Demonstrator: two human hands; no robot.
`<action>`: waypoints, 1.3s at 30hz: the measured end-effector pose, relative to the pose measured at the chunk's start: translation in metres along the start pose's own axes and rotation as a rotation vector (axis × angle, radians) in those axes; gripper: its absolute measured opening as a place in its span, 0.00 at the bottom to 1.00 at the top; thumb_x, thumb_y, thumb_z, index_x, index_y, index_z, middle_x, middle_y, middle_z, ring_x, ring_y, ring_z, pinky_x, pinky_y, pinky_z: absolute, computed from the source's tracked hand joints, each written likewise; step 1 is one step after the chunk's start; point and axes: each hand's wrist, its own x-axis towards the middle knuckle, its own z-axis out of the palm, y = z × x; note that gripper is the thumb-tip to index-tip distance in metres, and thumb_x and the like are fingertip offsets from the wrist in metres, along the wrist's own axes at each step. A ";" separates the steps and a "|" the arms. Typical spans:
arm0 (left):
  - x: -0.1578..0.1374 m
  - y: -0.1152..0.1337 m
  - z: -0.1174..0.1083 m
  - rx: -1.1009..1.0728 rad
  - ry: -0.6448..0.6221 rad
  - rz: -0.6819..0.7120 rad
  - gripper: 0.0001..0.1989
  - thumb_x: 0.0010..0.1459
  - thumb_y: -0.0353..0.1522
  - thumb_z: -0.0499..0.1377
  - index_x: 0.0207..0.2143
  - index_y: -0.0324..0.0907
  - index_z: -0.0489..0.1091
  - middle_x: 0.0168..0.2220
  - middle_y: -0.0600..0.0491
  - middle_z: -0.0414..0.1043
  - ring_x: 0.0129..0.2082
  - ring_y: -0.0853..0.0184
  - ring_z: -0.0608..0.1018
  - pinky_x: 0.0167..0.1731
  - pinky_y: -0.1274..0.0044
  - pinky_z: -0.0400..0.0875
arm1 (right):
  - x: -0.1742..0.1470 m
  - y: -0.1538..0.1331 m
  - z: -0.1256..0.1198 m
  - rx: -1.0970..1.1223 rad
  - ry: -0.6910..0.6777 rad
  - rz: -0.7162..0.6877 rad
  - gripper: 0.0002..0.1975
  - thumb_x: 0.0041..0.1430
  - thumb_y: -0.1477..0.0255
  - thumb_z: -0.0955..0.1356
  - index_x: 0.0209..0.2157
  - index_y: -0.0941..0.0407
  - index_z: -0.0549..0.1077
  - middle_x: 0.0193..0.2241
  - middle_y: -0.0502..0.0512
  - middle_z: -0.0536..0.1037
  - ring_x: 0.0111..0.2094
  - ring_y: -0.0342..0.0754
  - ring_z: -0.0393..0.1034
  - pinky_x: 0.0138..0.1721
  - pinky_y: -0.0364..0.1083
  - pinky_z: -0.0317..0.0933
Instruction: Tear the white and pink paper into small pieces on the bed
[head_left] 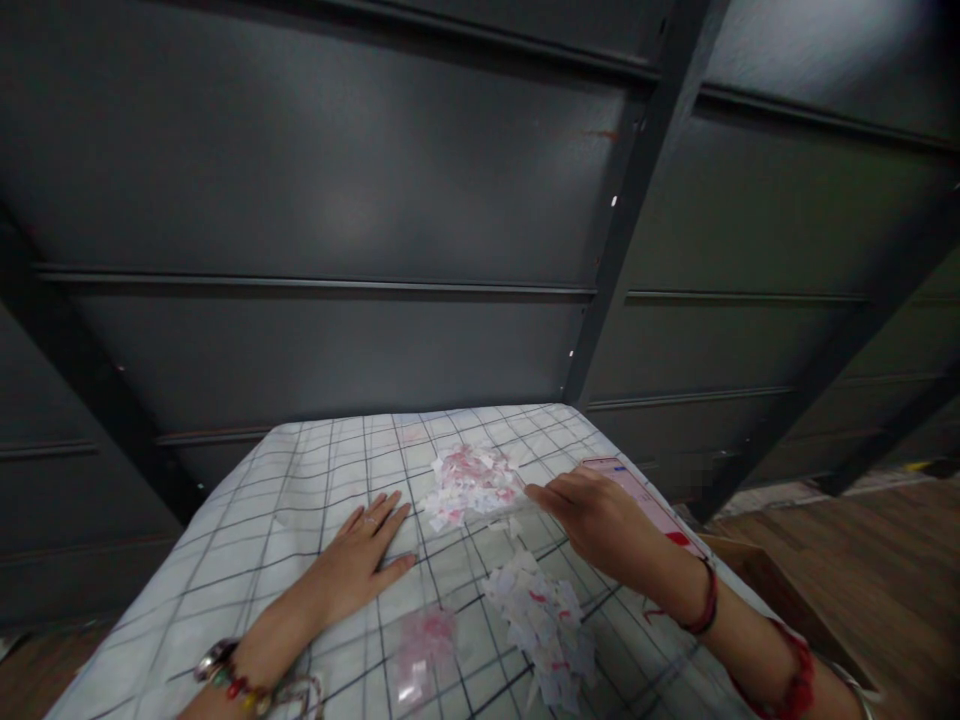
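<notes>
My left hand [364,550] lies on the checked cloth with its fingers spread and nothing in them. Just right of its fingertips is a heap of small white and pink pieces [472,482], perhaps paper slips or tiny packets. At that heap's right edge my right hand [589,512] is closed, thumb and fingers together; whatever they pinch is too small to make out. Nearer to me lies a second heap of white pieces with red marks [541,630]. Left of it rests a clear plastic bag [426,650] with something pink inside.
A phone with a lit pink screen [645,505] lies at the table's right edge, partly behind my right hand. The white checked tablecloth [315,470] reaches a dark metal panel wall [337,350]. A cardboard box [772,590] stands below on the right.
</notes>
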 end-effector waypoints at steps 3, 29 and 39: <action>0.000 0.002 -0.004 -0.021 -0.036 -0.011 0.35 0.59 0.50 0.43 0.61 0.36 0.50 0.63 0.41 0.44 0.62 0.53 0.50 0.57 0.60 0.47 | -0.001 -0.006 0.001 0.013 0.041 -0.063 0.15 0.53 0.85 0.59 0.40 0.59 0.69 0.22 0.51 0.71 0.24 0.43 0.60 0.28 0.44 0.51; -0.002 -0.003 0.004 0.016 0.008 0.014 0.34 0.60 0.51 0.42 0.61 0.40 0.50 0.63 0.44 0.45 0.62 0.55 0.50 0.57 0.61 0.49 | 0.008 -0.037 -0.018 0.008 0.193 -0.102 0.17 0.48 0.88 0.58 0.38 0.63 0.68 0.23 0.53 0.72 0.24 0.44 0.63 0.29 0.45 0.55; -0.001 -0.002 0.003 -0.006 -0.012 -0.008 0.35 0.59 0.51 0.42 0.61 0.38 0.50 0.63 0.44 0.44 0.62 0.53 0.49 0.58 0.60 0.47 | 0.018 -0.040 -0.011 -0.022 0.178 -0.087 0.15 0.50 0.87 0.59 0.38 0.62 0.68 0.24 0.53 0.72 0.25 0.44 0.64 0.31 0.45 0.57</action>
